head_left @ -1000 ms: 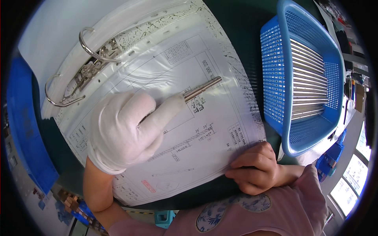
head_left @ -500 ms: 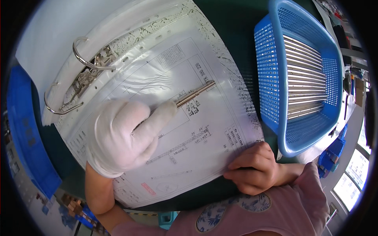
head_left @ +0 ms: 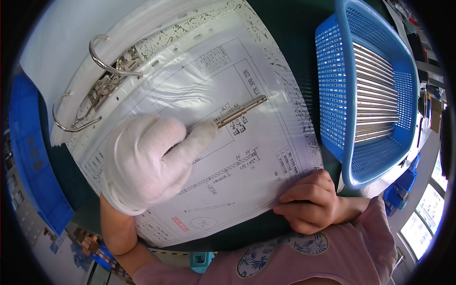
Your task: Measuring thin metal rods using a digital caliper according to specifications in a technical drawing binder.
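Note:
My left hand (head_left: 147,164) wears a white glove and is closed around a slim metal rod (head_left: 241,112). The rod's stepped end sticks out past the fingertips, pointing up and to the right; the glove hides the rest. Beneath it lies a printed technical drawing (head_left: 266,137) in a clear plastic sleeve, with outlines of long rods on it. At the sheet's lower right edge rests my bare right hand (head_left: 308,202), its fingers curled in loosely. Nothing shows between them.
A blue perforated plastic basket (head_left: 349,156) holding several similar metal rods (head_left: 375,95) stands at the right. The sleeve belongs to an open ring binder with metal rings (head_left: 97,61). A blue bin (head_left: 35,156) is at far left, and the tabletop (head_left: 280,19) is dark green.
The basket and the sheet's right edge sit slightly further right in the picture. The rod stays in my left hand over the drawing, and my right hand keeps its curled pose.

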`<action>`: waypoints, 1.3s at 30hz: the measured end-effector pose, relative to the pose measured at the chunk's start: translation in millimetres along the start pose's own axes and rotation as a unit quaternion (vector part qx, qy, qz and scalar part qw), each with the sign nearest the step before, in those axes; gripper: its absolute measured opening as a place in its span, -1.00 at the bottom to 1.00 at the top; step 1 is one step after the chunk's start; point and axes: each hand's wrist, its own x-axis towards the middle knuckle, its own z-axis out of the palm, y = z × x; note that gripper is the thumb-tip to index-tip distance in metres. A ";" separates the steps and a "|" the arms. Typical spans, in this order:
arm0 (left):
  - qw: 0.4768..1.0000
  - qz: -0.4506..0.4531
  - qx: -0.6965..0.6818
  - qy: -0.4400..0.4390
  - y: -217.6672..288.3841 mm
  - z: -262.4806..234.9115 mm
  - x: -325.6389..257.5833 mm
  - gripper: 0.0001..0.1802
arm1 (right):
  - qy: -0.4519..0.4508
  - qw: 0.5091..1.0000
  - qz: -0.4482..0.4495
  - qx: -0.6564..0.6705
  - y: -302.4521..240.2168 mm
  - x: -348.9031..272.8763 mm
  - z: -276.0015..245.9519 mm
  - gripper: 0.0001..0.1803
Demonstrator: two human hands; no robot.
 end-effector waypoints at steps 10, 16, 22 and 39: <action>0.998 -0.033 -0.018 -0.053 4.6 -13.9 -4.0 -0.63 | 0.005 1.000 -0.006 0.002 0.0 1.6 0.9 -0.77; 0.993 -0.045 0.001 -0.110 19.8 -18.4 -12.1 -0.63 | 0.002 1.000 -0.005 0.002 -0.1 2.0 -0.1 -0.76; 0.982 -0.072 0.038 -0.171 41.3 -20.3 -14.2 -0.58 | 0.012 1.000 -0.006 -0.001 1.7 -0.9 3.6 -0.80; 0.988 -0.022 0.055 -0.141 41.6 -12.1 -13.5 -0.48 | 0.002 1.000 -0.003 -0.003 -0.8 -1.0 3.2 -0.80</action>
